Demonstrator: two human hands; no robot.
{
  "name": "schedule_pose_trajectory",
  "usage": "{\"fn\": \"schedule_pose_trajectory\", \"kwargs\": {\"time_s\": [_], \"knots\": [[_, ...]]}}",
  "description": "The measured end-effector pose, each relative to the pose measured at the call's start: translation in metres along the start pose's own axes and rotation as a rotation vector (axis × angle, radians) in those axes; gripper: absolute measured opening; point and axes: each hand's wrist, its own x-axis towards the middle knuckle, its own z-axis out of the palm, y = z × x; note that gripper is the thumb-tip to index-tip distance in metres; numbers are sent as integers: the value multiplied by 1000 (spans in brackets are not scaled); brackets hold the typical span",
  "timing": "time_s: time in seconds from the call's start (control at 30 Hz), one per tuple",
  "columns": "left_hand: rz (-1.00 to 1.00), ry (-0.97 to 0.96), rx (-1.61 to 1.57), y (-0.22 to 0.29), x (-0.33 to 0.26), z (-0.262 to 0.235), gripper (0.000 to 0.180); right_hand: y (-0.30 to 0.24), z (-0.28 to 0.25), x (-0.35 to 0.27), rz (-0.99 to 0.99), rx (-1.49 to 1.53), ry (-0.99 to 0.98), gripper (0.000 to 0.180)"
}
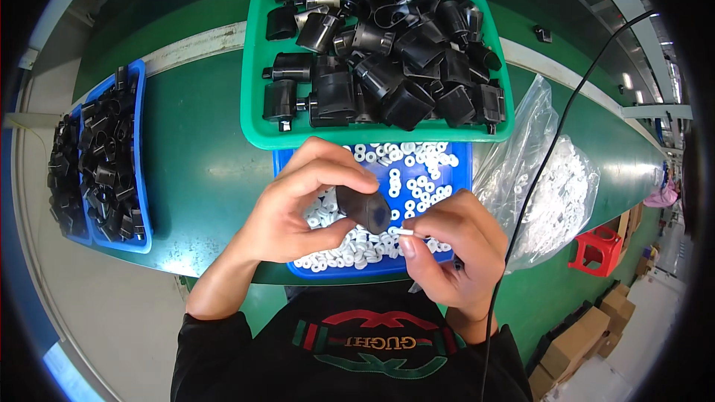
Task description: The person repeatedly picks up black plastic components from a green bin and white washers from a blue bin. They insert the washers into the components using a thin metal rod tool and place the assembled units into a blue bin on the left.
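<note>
Above a blue tray (465,171), a person's left hand (294,205) is gripping 1 black part (366,211) while the right hand (462,249) is pinching 1 white ring (403,231) just beside it; keeping the part steady and the pinch light is probably helping accuracy.

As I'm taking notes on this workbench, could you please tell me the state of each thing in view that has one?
Left grip: closed around a black cup
Black cup: held, tilted
Right grip: pinching a small white piece
White piece: held edge-on
Green tray: heaped with black parts
Blue tray: strewn with white rings
Plastic bag: holding white pieces
Left-side bins: full of black parts
</note>
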Motion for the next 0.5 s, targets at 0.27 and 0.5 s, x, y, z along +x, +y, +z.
{"fn": "schedule_pose_trajectory", "kwargs": {"time_s": [0.27, 0.5], "knots": [[108, 5, -45, -8, -1, 8, 49, -5, 0, -4, -25, -127, -78, 28], [102, -2, -114, -9, -1, 12, 48, -6, -3, -10, 17, -151, -41, 29]]}}
